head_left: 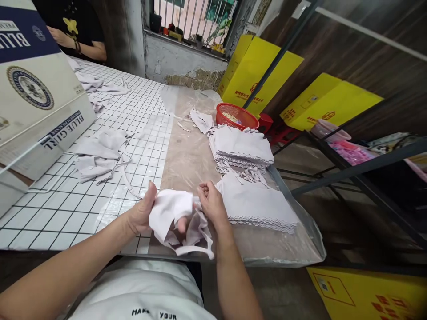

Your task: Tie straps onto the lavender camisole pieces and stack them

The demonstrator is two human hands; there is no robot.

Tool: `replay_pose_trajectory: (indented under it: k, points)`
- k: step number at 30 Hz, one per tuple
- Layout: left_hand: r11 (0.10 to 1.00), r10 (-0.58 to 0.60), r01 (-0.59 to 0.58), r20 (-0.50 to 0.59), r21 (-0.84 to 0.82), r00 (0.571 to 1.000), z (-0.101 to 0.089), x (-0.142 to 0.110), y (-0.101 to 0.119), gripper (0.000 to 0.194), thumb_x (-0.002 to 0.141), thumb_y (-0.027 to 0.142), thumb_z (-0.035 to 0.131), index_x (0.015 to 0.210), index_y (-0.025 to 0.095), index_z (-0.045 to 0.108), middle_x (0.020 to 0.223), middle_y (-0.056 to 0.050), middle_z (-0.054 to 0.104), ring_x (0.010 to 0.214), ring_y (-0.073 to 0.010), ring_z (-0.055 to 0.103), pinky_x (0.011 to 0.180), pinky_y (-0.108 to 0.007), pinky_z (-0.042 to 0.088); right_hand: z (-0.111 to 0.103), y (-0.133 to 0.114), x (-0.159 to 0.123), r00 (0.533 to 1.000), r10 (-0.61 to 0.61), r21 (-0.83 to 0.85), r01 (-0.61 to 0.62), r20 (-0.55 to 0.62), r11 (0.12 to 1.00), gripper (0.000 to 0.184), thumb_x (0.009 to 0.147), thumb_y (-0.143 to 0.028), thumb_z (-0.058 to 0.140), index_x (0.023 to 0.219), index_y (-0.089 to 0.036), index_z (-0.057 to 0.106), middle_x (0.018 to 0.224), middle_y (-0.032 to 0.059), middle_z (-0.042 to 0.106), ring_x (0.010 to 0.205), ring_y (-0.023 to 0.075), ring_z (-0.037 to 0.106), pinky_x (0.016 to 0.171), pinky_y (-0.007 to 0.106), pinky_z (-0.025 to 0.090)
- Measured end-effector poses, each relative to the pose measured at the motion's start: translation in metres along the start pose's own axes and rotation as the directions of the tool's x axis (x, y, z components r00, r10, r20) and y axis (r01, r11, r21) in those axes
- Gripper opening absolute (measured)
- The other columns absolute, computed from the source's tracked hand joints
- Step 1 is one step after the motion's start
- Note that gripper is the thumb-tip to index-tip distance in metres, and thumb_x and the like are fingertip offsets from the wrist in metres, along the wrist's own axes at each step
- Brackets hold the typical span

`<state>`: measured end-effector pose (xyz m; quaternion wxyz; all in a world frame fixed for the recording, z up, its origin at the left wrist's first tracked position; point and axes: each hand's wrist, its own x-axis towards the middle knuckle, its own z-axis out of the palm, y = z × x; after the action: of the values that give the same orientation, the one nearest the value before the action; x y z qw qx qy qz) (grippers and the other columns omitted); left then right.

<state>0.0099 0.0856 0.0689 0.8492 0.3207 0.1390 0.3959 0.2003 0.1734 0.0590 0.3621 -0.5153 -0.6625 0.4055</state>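
Now in hand, unstacked: a pale-lilac fabric garment point(167, 211), front edge of a white, black-gridded desk point(143, 115) | left hand point(142, 215), fingers grasping it; right hand point(212, 203) curled alongside, grip unclear | scalloped lilac fabric stacks point(256, 200) piled by right edge; loose lilac pieces point(100, 149) unstacked, left | barred window point(193, 22) beyond

Pale lilac garment point(170, 209), black-gridded white tablecloth point(142, 116)

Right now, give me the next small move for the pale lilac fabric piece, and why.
Perhaps smooth the pale lilac fabric piece with the right hand: in the left hand, one side looks crumpled, while the nearer scallop-edged lilac fabric stack lies flat.
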Motion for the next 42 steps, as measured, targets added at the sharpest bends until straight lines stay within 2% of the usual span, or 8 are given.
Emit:
replay_pose_trajectory:
  k: [3, 7, 17, 21, 28, 34, 39, 42]
  points:
    - [0.983, 0.179, -0.184, -0.128, -0.029, 0.975, 0.001, 0.008, 0.015, 0.086, 0.074, 0.077, 0.062, 0.128, 0.010, 0.060, 0.106, -0.017, 0.074, 0.077, -0.0248, 0.071, 0.070, -0.032, 0.056, -0.003, 0.002, -0.009, 0.990, -0.062, 0.030, 0.066, -0.129, 0.997, 0.037, 0.081, -0.055, 0.061, 0.092, -0.020, 0.061, 0.096, 0.0072, 0.064, 0.090, 0.0204, 0.060, 0.081, 0.034, 0.050]
    - [0.968, 0.242, -0.251, -0.260, -0.002, 0.935, 0.003, 0.023, 0.015, 0.070, 0.077, 0.064, 0.069, 0.125, 0.014, 0.064, 0.119, -0.015, 0.071, 0.097, -0.0276, 0.070, 0.084, -0.034, 0.056, 0.006, -0.014, -0.033, 0.980, -0.022, 0.367, -0.054, 0.200, 0.929, 0.042, 0.088, -0.061, 0.054, 0.102, -0.021, 0.062, 0.099, 0.0058, 0.067, 0.093, 0.0205, 0.063, 0.080, 0.032, 0.051]
    - [0.944, 0.119, 0.082, -0.561, 0.320, 0.819, 0.002, 0.019, 0.029, 0.047, 0.060, 0.050, 0.087, 0.081, 0.011, 0.068, 0.062, -0.001, 0.064, 0.050, -0.0095, 0.053, 0.044, -0.018, 0.037, 0.020, -0.012, -0.032, 0.910, -0.031, 0.573, -0.233, 0.414, 0.786, 0.033, 0.081, -0.049, 0.072, 0.081, -0.021, 0.054, 0.077, -0.0033, 0.056, 0.074, 0.0117, 0.056, 0.076, 0.026, 0.049]
    - [0.856, 0.123, 0.153, -0.481, 0.495, 0.868, 0.009, 0.026, 0.040, 0.042, 0.064, 0.049, 0.083, 0.078, 0.013, 0.065, 0.059, 0.001, 0.060, 0.050, -0.0105, 0.054, 0.043, -0.018, 0.035, 0.028, -0.021, -0.028, 0.924, -0.084, 0.614, -0.179, 0.374, 0.768, 0.037, 0.079, -0.045, 0.075, 0.107, -0.025, 0.060, 0.094, -0.0006, 0.065, 0.087, 0.0154, 0.061, 0.085, 0.031, 0.051]
    - [0.501, 0.079, 0.312, -0.402, 0.807, 0.912, 0.011, 0.020, 0.069, 0.031, 0.066, 0.034, 0.076, 0.090, 0.016, 0.070, 0.075, -0.001, 0.071, 0.064, -0.0177, 0.065, 0.053, -0.022, 0.042, -0.016, -0.037, -0.019, 0.975, -0.134, 0.528, 0.022, 0.175, 0.849, 0.025, 0.089, -0.045, 0.064, 0.103, -0.024, 0.065, 0.096, 0.0002, 0.067, 0.089, 0.0148, 0.062, 0.082, 0.027, 0.053]
    - [-0.085, 0.473, 0.611, -0.508, 0.787, 0.720, 0.002, 0.013, 0.078, 0.016, 0.069, 0.019, 0.057, 0.076, 0.020, 0.072, 0.062, -0.001, 0.067, 0.058, -0.0183, 0.059, 0.053, -0.025, 0.036, -0.047, -0.053, -0.028, 0.977, -0.168, 0.403, 0.206, -0.128, 0.892, 0.023, 0.095, -0.046, 0.055, 0.096, -0.023, 0.058, 0.082, -0.0016, 0.061, 0.067, 0.0110, 0.057, 0.061, 0.022, 0.050]
    - [0.126, 0.677, 0.629, -0.530, 0.767, 0.510, -0.016, 0.005, 0.073, 0.021, 0.069, 0.019, 0.051, 0.076, 0.021, 0.070, 0.062, -0.001, 0.063, 0.061, -0.0186, 0.056, 0.059, -0.027, 0.039, -0.063, -0.050, -0.031, 0.935, -0.145, 0.327, 0.254, -0.323, 0.910, 0.030, 0.090, -0.049, 0.061, 0.082, -0.022, 0.049, 0.066, -0.0067, 0.047, 0.047, 0.0053, 0.037, 0.041, 0.017, 0.031]
    - [0.532, 0.592, 0.310, -0.608, 0.788, 0.528, -0.023, -0.001, 0.073, 0.007, 0.067, 0.021, 0.056, 0.069, 0.019, 0.062, 0.060, 0.001, 0.059, 0.058, -0.0149, 0.054, 0.059, -0.025, 0.043, -0.070, -0.038, -0.034, 0.975, -0.070, 0.252, 0.123, -0.210, 0.960, 0.038, 0.086, -0.055, 0.063, 0.078, -0.023, 0.046, 0.062, -0.0065, 0.045, 0.047, 0.0070, 0.036, 0.040, 0.019, 0.029]
